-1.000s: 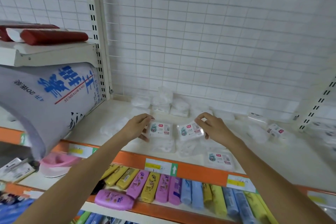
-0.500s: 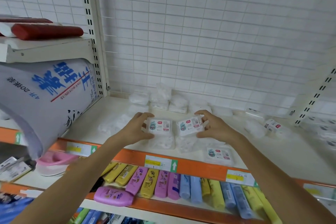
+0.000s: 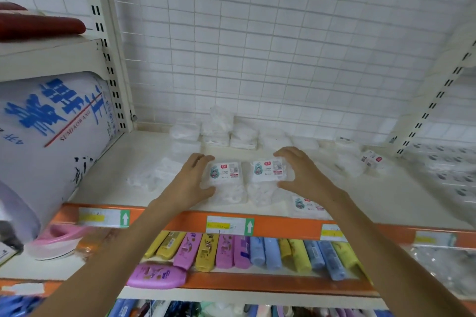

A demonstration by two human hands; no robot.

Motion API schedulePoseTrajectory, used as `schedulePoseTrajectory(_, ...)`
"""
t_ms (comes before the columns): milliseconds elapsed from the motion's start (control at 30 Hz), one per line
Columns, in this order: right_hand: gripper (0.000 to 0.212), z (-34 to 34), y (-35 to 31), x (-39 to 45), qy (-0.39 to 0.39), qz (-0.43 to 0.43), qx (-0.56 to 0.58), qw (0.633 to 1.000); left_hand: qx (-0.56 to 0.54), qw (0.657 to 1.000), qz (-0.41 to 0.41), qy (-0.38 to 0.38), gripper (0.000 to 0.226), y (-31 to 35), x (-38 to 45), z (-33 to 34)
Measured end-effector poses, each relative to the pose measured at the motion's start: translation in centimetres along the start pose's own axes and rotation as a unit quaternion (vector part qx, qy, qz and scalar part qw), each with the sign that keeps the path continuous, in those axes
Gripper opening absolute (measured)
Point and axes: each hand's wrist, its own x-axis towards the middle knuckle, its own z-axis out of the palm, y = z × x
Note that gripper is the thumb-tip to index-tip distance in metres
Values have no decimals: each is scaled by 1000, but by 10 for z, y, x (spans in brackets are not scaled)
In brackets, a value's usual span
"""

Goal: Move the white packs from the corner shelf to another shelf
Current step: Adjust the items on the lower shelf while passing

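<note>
Two white packs with printed labels sit side by side on small stacks of packs at the front middle of the cream shelf [image 3: 108, 183]. My left hand [image 3: 192, 179] grips the left pack [image 3: 226, 172] from its left side. My right hand [image 3: 300, 174] grips the right pack [image 3: 268, 170] from its right side. More white packs [image 3: 219, 128] are piled along the back wall. One labelled pack [image 3: 305, 204] lies near the front edge, below my right wrist. Further packs [image 3: 371, 159] lie to the right.
A big white sack with blue lettering [image 3: 51, 121] fills the left bay under a shelf with a red item [image 3: 38, 26]. Slotted uprights [image 3: 108, 41] stand left and right. Below the orange rail [image 3: 283, 226], coloured tubes [image 3: 231, 252] and a pink tub [image 3: 56, 239] lie.
Both hands with their packs have drawn closer together and settled onto the stacks. My view has moved closer and shifted slightly right.
</note>
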Motion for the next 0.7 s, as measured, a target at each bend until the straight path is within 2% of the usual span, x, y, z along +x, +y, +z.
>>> schedulePoseTrajectory(167,63,-7,0,-27,54,-12,-13,998,-26,999,1,48,69,10,-6,0)
schedulePoseTrajectory(400,68,-51,34,-117,133,30,-7,991,-114,989,73,64,67,72,-6,19)
schedulePoseTrajectory(700,65,-124,106,-327,220,179,-71,956,-211,961,178,-32,67,233,-22,139)
